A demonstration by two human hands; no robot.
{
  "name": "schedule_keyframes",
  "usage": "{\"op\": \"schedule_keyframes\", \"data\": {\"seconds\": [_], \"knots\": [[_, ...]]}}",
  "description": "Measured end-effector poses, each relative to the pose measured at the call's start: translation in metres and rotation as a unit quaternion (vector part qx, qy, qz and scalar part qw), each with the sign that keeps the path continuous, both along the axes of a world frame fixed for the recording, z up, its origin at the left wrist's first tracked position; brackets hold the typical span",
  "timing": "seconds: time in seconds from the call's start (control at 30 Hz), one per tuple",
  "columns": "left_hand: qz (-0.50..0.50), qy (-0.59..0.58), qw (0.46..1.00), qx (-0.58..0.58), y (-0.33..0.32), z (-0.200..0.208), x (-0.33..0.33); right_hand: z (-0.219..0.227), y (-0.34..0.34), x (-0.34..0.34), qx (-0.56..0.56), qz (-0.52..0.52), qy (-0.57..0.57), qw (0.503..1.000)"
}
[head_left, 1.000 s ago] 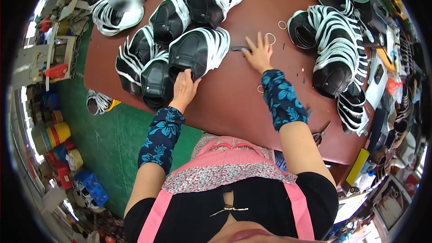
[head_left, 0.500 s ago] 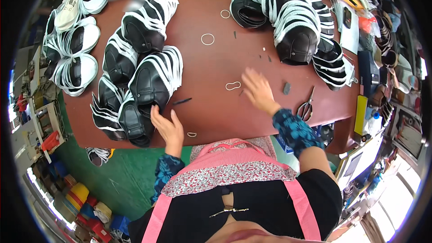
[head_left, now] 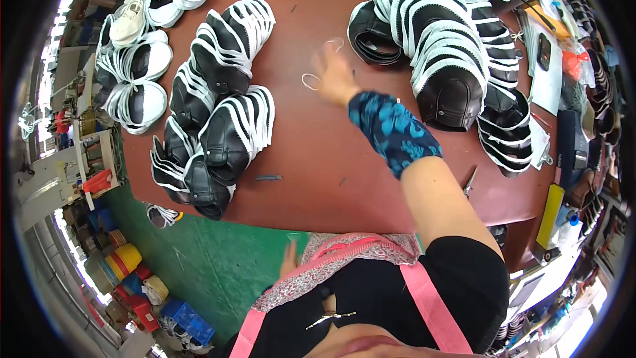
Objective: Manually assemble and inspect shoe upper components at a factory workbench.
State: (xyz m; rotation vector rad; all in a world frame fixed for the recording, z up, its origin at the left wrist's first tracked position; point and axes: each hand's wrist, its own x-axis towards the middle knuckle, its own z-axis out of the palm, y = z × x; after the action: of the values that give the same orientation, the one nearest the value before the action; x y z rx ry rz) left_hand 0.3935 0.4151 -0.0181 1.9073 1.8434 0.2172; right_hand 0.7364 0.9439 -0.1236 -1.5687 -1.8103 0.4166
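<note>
As a pale band [head_left: 304, 80] lies just left of the blurred right hand [head_left: 336, 79], the left hand [head_left: 289, 260] sits well apart, beside the apron [head_left: 361, 249]; neither grip can be told.

A: What colour is the broad, flat bench [head_left: 318, 149]?
B: Reddish brown, above a smooth green floor [head_left: 199, 248] at lower left.
A: And those stacked leather shoe uppers [head_left: 223, 136], left of centre?
B: Black, striped by white edges, like the curved row of leather uppers [head_left: 450, 96] at upper right.
A: The thin, round loop [head_left: 303, 79] above centre?
B: Whitish. The cloth sleeve cover [head_left: 391, 129] is navy with blue flowers; the cloth apron [head_left: 301, 285], pink-strapped, has a small floral print.
</note>
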Motion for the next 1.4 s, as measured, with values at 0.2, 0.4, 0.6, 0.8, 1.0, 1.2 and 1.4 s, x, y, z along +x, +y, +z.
{"op": "schedule_keyframes", "data": {"seconds": [0.2,0.4,0.6,0.8,1.0,1.2,1.4], "knots": [[0.108,-0.074,0.991,0.034,-0.015,0.041,0.019,0.145,-0.102,-0.039,-0.068,0.236,-0.152,0.957],[-0.039,-0.079,0.985,0.148,0.239,0.044,0.045,0.096,-0.108,0.062,-0.002,0.071,-0.302,0.951],[0.114,-0.273,0.954,-0.042,0.283,0.022,0.095,0.123,-0.373,0.009,-0.027,0.319,-0.145,0.936],[0.183,-0.329,0.923,-0.08,0.186,-0.03,0.101,0.16,-0.405,0.04,-0.048,0.133,0.097,0.985],[0.262,-0.338,0.904,-0.018,0.168,-0.02,0.129,0.077,-0.392,0.099,-0.301,-0.088,0.331,0.89],[0.254,-0.392,0.88,-0.088,0.106,0.054,0.167,0.06,-0.399,0.2,-0.201,-0.281,-0.046,0.937],[0.429,-0.515,0.691,-0.271,0.096,0.053,0.23,0.066,-0.376,0.17,-0.284,-0.129,0.146,0.939]]}}
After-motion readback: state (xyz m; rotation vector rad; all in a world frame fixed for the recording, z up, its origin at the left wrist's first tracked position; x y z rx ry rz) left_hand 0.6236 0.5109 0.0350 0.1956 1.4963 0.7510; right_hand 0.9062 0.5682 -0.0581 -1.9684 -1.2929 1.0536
